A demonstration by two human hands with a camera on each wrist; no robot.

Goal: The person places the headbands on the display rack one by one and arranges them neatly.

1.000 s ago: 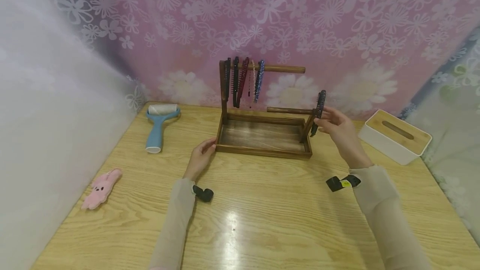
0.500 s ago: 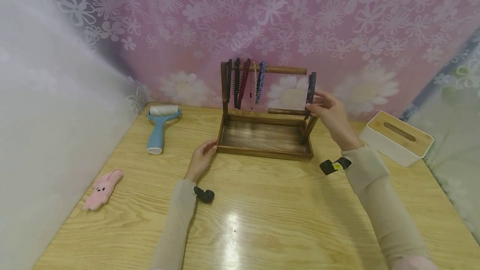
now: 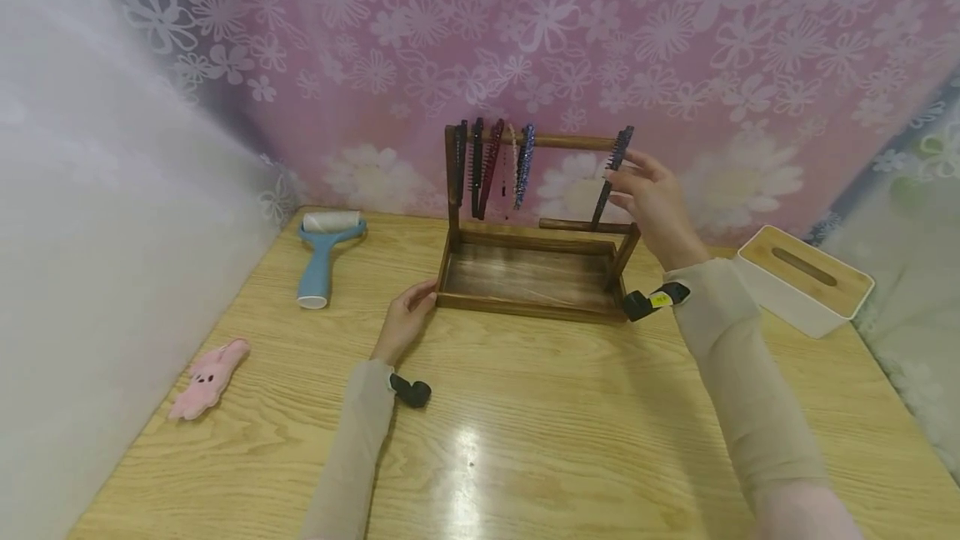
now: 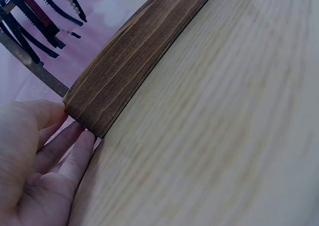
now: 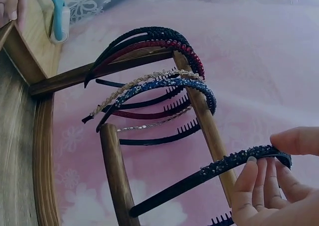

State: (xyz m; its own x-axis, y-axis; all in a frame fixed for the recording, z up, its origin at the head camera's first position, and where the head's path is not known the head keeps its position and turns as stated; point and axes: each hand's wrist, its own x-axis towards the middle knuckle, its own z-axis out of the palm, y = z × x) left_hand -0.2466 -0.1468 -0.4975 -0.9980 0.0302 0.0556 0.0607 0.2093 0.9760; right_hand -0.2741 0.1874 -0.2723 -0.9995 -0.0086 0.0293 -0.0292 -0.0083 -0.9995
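Note:
My right hand [image 3: 654,202] pinches a dark, sparkly headband [image 3: 618,148] with comb teeth between thumb and fingers. The headband is upright at the right end of the upper bar [image 3: 573,142] of a brown wooden stand [image 3: 525,309]. In the right wrist view, its thin end [image 5: 164,195] overlaps the tip of the lower bar [image 5: 117,173]. Several headbands hang at the bar's left, among them a dark red headband [image 3: 492,158], a beaded light one and a blue glitter headband [image 3: 525,161]. My left hand [image 3: 402,323] rests its thumb and fingers against the tray's front left corner.
A blue lint roller [image 3: 318,261] lies left of the stand, and a pink plush bunny [image 3: 206,382] nearer the left edge. A white tissue box [image 3: 802,282] with a wooden lid stands at the right. A flowered pink curtain [image 3: 450,32] hangs behind the table.
My right hand has raised the headband up and to the left, from beside the lower bar's right post to the upper bar's right end. My left hand stays at the tray corner.

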